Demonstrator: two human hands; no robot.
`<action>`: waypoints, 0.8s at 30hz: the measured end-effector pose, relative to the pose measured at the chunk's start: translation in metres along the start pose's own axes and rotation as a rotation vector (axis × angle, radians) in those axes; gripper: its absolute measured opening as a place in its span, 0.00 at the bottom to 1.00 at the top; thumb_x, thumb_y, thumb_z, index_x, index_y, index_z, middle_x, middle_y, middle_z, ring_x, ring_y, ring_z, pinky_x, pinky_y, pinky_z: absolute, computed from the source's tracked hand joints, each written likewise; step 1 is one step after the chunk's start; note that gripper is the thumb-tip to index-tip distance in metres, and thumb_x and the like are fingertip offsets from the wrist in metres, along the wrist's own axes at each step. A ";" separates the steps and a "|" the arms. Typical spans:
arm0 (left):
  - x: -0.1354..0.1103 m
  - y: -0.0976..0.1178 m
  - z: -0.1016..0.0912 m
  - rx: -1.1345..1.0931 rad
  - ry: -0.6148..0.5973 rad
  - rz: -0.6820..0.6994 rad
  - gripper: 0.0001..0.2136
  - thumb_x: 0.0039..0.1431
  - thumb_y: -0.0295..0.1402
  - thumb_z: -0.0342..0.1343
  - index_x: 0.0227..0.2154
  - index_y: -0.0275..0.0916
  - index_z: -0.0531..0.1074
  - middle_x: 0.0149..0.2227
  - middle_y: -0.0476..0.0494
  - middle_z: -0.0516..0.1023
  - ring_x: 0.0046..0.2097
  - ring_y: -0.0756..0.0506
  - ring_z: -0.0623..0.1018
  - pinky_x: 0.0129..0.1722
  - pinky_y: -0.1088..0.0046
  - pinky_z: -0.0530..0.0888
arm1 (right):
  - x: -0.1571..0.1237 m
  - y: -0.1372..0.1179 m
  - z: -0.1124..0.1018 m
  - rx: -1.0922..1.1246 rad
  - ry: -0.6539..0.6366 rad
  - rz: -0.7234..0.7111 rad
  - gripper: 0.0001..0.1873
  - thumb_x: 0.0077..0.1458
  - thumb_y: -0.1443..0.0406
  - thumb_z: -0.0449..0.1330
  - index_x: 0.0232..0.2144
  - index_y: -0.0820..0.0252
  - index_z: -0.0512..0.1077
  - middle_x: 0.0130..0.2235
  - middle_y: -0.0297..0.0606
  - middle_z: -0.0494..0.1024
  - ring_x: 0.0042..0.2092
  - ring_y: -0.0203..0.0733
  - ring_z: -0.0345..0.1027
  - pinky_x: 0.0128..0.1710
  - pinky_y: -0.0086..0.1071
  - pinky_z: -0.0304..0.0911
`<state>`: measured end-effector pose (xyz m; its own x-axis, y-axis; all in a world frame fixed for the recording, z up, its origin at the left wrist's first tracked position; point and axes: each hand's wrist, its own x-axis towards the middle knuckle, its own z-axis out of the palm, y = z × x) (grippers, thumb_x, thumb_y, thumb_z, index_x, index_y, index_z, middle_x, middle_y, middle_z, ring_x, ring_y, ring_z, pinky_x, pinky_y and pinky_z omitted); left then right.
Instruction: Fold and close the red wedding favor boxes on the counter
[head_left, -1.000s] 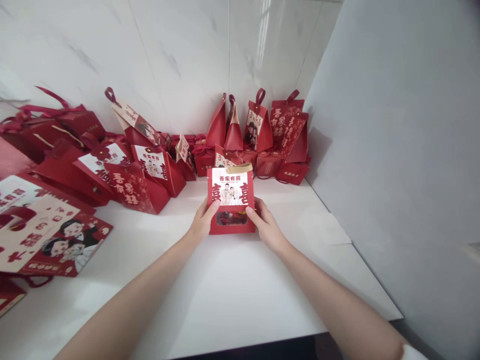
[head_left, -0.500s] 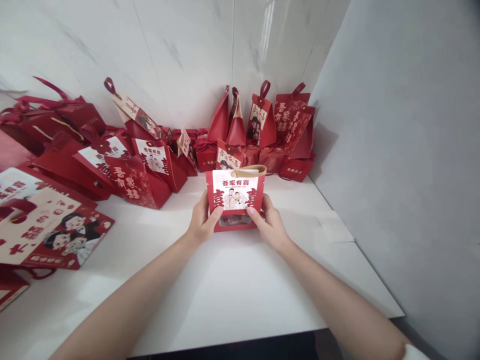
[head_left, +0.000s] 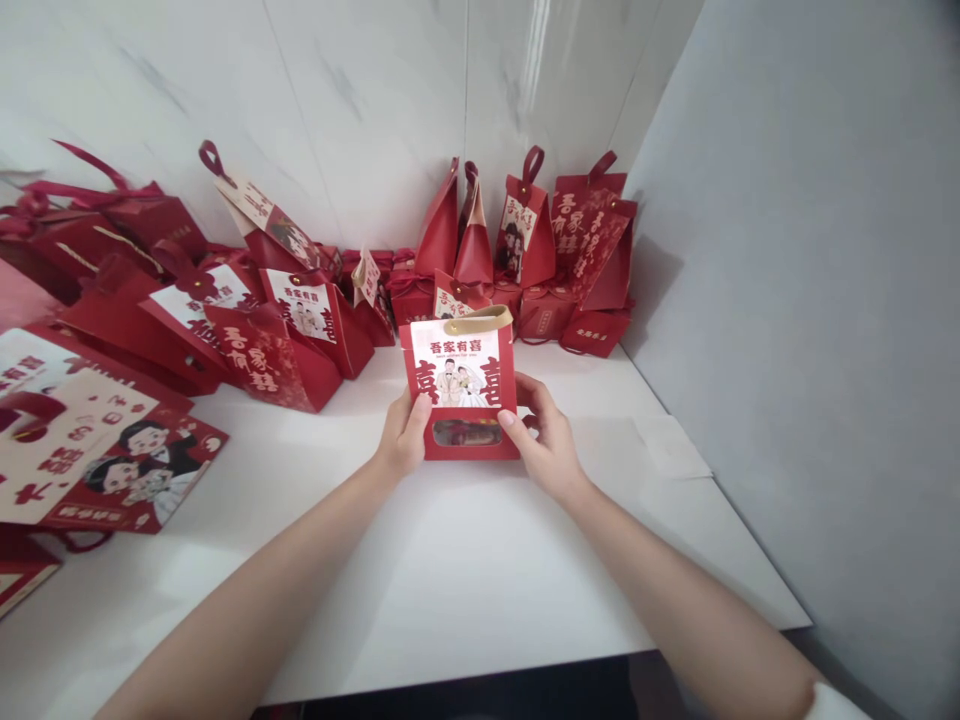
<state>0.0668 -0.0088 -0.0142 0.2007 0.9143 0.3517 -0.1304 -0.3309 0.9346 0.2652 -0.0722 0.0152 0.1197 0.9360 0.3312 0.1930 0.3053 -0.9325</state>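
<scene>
Between my hands stands a red gift box (head_left: 462, 365) with a white printed panel, a couple drawn on it, a tan strap handle (head_left: 480, 320) on top and a clear window low on its front. My left hand (head_left: 406, 432) grips its left side, thumb on the front. On the right side, my right hand (head_left: 546, 436) has its thumb pressed to the front by the window, with the fingers bent behind the edge. What the window shows inside is too small to name.
Red gift boxes (head_left: 274, 360) crowd the left and back of the white table (head_left: 450, 590), some stacked against the marble-patterned wall (head_left: 375, 90). A large printed box (head_left: 142, 470) lies at the left. A grey wall (head_left: 810, 300) bounds the right side.
The gift box has tilted more upright and shifted slightly left, showing more of its window. My right fingers have loosened a little from its side.
</scene>
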 end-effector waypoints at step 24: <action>-0.002 0.002 -0.007 0.268 -0.051 0.225 0.22 0.66 0.46 0.50 0.55 0.35 0.70 0.52 0.36 0.79 0.48 0.37 0.80 0.44 0.64 0.76 | -0.003 0.003 -0.004 -0.037 -0.049 -0.014 0.27 0.64 0.49 0.53 0.59 0.55 0.60 0.58 0.45 0.73 0.57 0.51 0.69 0.50 0.42 0.69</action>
<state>0.0594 -0.0099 -0.0133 0.2451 0.8009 0.5463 0.0815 -0.5785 0.8116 0.2689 -0.0746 0.0115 0.0690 0.9393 0.3361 0.2308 0.3128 -0.9214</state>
